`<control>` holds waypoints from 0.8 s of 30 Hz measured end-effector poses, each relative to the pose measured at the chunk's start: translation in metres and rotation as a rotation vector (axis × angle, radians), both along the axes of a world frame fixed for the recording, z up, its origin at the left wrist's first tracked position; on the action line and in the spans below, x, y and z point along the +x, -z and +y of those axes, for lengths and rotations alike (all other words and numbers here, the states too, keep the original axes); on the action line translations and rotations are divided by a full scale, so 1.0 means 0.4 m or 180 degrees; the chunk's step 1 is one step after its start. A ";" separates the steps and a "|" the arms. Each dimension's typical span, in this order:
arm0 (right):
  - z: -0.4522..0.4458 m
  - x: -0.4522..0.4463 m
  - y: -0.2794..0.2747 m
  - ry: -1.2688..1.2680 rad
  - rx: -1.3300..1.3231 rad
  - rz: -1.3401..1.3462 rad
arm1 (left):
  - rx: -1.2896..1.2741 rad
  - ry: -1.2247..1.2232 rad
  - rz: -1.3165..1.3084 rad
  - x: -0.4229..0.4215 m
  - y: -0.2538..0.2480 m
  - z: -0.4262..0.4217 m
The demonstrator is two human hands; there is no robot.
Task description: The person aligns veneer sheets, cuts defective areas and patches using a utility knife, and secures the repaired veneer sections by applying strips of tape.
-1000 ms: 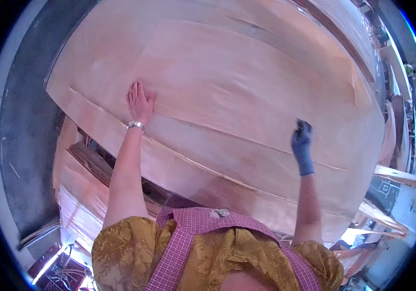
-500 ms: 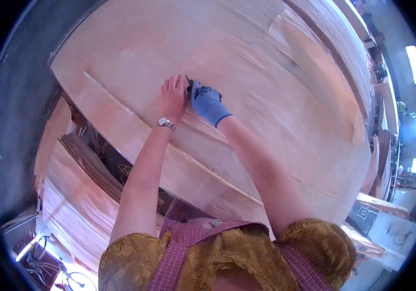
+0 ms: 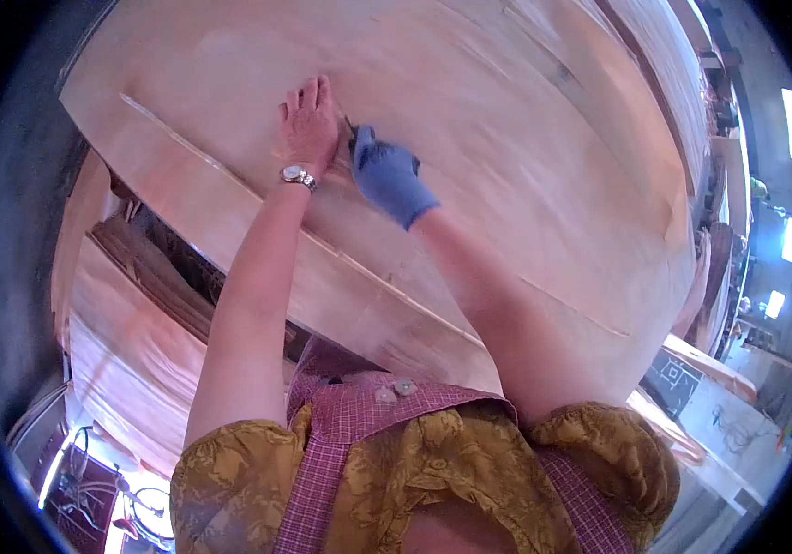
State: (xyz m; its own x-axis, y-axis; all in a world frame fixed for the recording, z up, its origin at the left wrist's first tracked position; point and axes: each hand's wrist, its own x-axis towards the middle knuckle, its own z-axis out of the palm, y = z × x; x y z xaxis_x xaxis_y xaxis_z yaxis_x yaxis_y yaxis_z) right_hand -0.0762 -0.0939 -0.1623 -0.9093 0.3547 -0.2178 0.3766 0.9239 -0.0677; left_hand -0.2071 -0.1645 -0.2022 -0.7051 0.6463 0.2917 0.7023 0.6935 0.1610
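My left hand (image 3: 308,126), bare with a wristwatch (image 3: 298,175) on, lies flat with its fingers stretched forward on a broad, pale wood-veneer sheet (image 3: 470,166). Just right of it, my right hand (image 3: 385,177) wears a blue knit glove with dark patches. Its fingers are closed round a small dark knife-like tool (image 3: 351,124), whose thin tip points forward beside my left hand. Most of the tool is hidden in the glove. A narrow pale strip (image 3: 202,157) runs slantwise over the sheet on my side of both hands.
Stacked veneer sheets (image 3: 128,342) lie lower left, with dark, ragged pieces (image 3: 151,282) in the gap before them. More layered sheets (image 3: 668,83) rise at the far right. A bicycle (image 3: 147,508) stands at lower left, and a pale bench (image 3: 728,425) at right.
My left hand has slid slightly forward on the sheet and its fingers spread. My gloved hand has shifted right and toward me with the tool, widening the gap between the hands. The view has tilted.
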 end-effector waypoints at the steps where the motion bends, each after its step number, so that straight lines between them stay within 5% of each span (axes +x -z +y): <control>1: -0.009 0.044 0.003 0.0131 -0.0143 -0.0199 | 0.0055 0.0019 0.0049 0.004 -0.003 -0.001; 6: -0.033 0.293 -0.015 0.0017 0.0315 -0.0670 | -0.0101 0.0019 -0.0228 0.009 -0.023 0.000; 11: -0.004 0.342 -0.038 -0.0232 0.0355 -0.0283 | -0.0508 0.0438 -0.0155 0.158 -0.024 0.024; 14: 0.034 0.396 -0.062 -0.0394 0.0081 0.0095 | -0.0479 0.0538 -0.1107 0.253 -0.142 0.013; 24: 0.266 0.915 -0.105 -0.0072 -0.0474 -0.0689 | -0.0776 0.0514 -0.0398 0.281 -0.124 0.063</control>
